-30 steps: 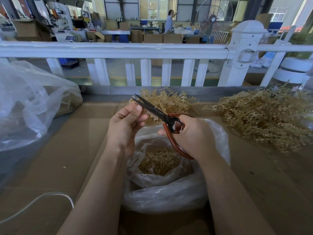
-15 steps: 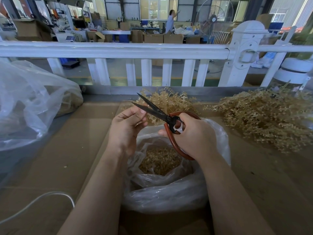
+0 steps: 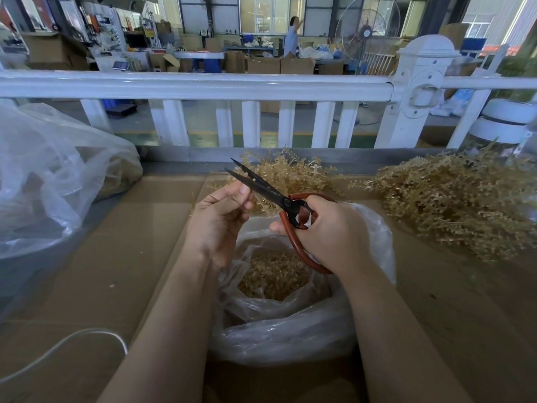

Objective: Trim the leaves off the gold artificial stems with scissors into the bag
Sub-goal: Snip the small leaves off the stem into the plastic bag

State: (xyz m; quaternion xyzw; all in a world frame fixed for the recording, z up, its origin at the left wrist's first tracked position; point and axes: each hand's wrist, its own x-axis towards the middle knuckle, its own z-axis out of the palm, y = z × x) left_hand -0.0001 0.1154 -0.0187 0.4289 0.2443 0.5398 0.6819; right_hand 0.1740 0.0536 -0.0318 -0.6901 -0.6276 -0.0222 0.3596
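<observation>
**Scissors open over the bag, stem pinched at the blades**

The right hand point(image 3: 328, 231) gripped the red-handled scissors point(image 3: 276, 196), fingers curled through and around the handle loops. The dark blades stood parted, pointing up and to the left, away from the person. The left hand point(image 3: 220, 216) sat just left of the blades, its thumb and fingers curled together and pinching a gold stem point(image 3: 263, 203) whose leafy part hung just beyond the fingertips, under the blades; how much of it lay between the cutting edges could not be told. A small gold bit showed on the lower blade, close to the left thumb.

Directly below both hands stood the clear plastic bag point(image 3: 290, 324), its mouth open and a heap of trimmed gold leaves point(image 3: 273, 279) lying at the bottom. The right wrist was over the bag's far rim.

Behind the hands, near the back edge of the cardboard-covered table point(image 3: 122, 257), lay a small bunch of gold stems point(image 3: 290, 173). A larger pile of gold stems point(image 3: 453, 205) lay well to the right of the right hand. On the left sat a big crumpled plastic bag point(image 3: 49, 181), and a white cord point(image 3: 72, 341) curled across the near left corner. A white railing point(image 3: 203, 88) ran along the far side.
</observation>
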